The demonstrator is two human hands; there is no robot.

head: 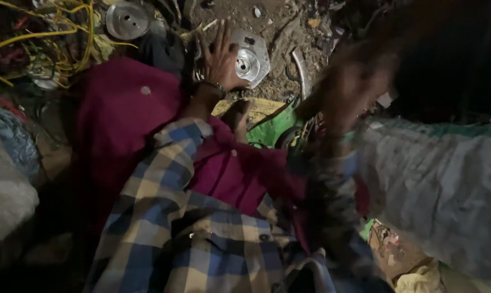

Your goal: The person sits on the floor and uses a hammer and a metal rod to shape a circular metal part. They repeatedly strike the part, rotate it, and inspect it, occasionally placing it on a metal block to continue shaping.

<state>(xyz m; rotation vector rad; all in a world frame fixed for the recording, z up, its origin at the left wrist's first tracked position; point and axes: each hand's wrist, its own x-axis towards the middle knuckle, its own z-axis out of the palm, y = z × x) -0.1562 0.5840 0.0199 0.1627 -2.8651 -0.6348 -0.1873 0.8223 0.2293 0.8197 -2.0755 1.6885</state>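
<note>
left hand: fingers spread open, palm down on a silver metal disc lying on the dirt ground
right hand: blurred, raised beside a grey sack; grip cannot be told
nearby: second metal disc, yellow wires

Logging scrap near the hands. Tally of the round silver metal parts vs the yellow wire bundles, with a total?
Round silver metal parts: 2, a disc at top left and a housing under the left hand.
Yellow wire bundles: 1, a tangle at top left.
Total: 3.
The right hand is blurred; whether it holds anything cannot be told.
</note>
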